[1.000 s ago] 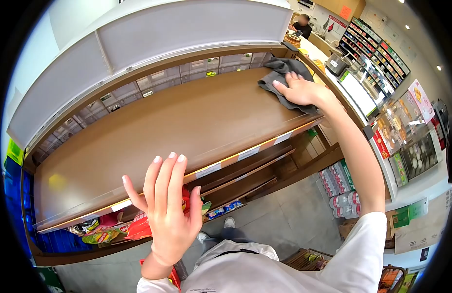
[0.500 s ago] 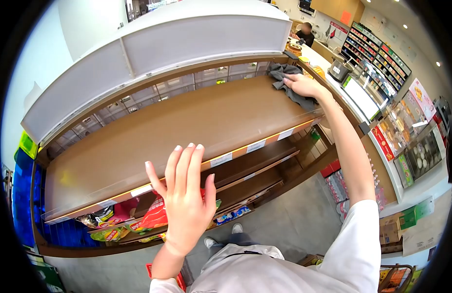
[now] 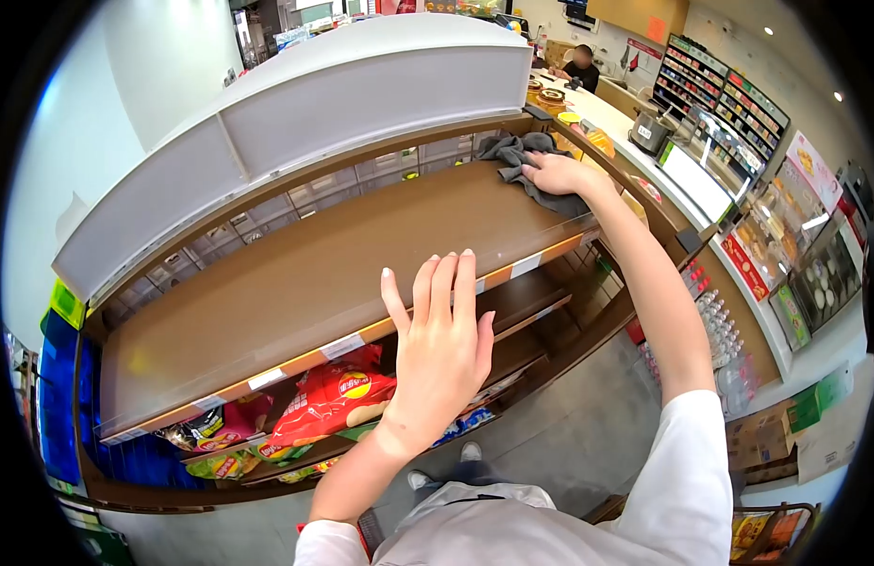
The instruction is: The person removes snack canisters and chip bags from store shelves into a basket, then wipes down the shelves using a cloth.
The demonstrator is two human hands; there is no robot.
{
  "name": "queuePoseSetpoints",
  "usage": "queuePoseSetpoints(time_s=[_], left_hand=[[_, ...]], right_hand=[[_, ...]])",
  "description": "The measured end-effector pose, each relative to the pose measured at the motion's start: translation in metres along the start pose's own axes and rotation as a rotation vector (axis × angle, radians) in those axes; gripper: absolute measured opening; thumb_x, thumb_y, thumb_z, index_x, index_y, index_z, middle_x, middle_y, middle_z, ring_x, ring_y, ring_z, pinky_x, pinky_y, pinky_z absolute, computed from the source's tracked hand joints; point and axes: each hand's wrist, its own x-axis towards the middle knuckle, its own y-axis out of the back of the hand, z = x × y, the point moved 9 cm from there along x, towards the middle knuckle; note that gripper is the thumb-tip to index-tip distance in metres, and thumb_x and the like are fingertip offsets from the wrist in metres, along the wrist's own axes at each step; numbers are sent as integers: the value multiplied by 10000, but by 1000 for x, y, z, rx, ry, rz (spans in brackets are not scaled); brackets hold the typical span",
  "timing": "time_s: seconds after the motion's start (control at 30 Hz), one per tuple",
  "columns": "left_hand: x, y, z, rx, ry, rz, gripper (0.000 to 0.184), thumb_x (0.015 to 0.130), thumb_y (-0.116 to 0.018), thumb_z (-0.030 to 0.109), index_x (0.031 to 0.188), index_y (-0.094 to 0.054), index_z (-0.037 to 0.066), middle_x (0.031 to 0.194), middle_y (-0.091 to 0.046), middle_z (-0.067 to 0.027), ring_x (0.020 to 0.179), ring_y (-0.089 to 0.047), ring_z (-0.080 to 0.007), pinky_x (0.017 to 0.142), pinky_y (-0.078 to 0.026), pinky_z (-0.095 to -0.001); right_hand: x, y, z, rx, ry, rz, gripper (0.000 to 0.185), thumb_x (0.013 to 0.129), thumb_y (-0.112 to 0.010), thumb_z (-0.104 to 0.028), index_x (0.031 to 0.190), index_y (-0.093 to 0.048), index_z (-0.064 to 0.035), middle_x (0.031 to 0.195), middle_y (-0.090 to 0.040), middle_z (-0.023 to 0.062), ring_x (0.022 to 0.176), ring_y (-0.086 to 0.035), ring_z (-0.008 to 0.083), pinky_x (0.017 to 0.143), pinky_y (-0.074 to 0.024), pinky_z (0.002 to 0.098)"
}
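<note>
The brown top shelf (image 3: pixel 295 274) runs across the view, with a clear strip and price labels along its front edge. On its far right end lies a crumpled dark grey cloth (image 3: pixel 517 154). My right hand (image 3: pixel 557 175) presses on this cloth, its fingers partly hidden in the folds. Fingers spread and holding nothing, my left hand (image 3: pixel 439 344) is raised by the shelf's front edge, palm away from the camera. Below the edge, left of that hand, sits a red snack bag (image 3: pixel 324 401).
A grey-white panel (image 3: pixel 361 94) rises behind the shelf. Dark and green snack bags lie lower left, beside blue crates (image 3: pixel 59 406). A counter with a pot (image 3: pixel 650 130) stands at right, a person (image 3: pixel 581 71) beyond it. Wrapped bottles (image 3: pixel 720 330) and boxes (image 3: pixel 759 439) are lower right.
My left hand has moved right along the shelf's front edge, uncovering more of the red bag. My right hand stays on the cloth at the shelf's right end. The camera view has shifted.
</note>
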Motion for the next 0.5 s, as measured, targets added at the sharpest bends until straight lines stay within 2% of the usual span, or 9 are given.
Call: queuePoseSetpoints(time_s=[0.13, 0.2, 0.27, 0.33, 0.4, 0.5], left_hand=[[-1, 1, -4, 5, 5, 16, 636, 805, -703, 129, 1370, -432, 17, 1286, -487, -135, 1232, -442, -301, 1107, -213, -570], [-2, 0, -2, 3, 0, 17, 637, 802, -706, 126, 1368, -435, 19, 1282, -489, -131, 1224, -445, -298, 1098, -228, -561], [-1, 1, -1, 20, 10, 28, 633, 796, -711, 120, 1362, -445, 26, 1271, -497, -121, 1211, -454, -287, 1081, -248, -543], [-2, 2, -2, 19, 10, 24, 628, 792, -714, 118, 1357, -454, 32, 1268, -503, -116, 1210, -457, -282, 1076, -253, -533], [-4, 2, -1, 10, 13, 10, 623, 789, -717, 117, 1353, -464, 39, 1264, -509, -111, 1209, -459, -277, 1071, -258, -523], [-4, 4, -1, 9, 7, 32, 629, 774, -730, 106, 1349, -481, 54, 1265, -525, -101, 1201, -470, -269, 1057, -265, -492]], right_hand=[[10, -5, -10, -30, -47, -59, 519, 992, -402, -371, 1418, -457, -78, 1451, -436, 207, 1313, -450, 361, 1100, -362, 404], [5, 1, -24, -70, 56, -1, 484, 982, -418, -337, 1361, -522, -54, 1394, -493, 224, 1252, -504, 381, 1073, -394, 412], [5, -4, -47, -77, 208, 30, 490, 970, -457, -328, 1396, -495, -89, 1440, -440, 221, 1279, -483, 377, 1086, -383, 398], [-12, -11, -81, 20, 333, -6, 520, 982, -449, -370, 1433, -451, -111, 1516, -351, 177, 1392, -354, 341, 1152, -288, 368], [-33, -21, -110, 67, 461, -94, 562, 996, -435, -422, 1492, -357, -169, 1557, -282, 156, 1458, -218, 318, 1190, -201, 400], [-42, -27, -99, 16, 473, -156, 586, 1010, -386, -475, 1531, -256, -239, 1600, -176, 114, 1482, -140, 290, 1204, -132, 396]])
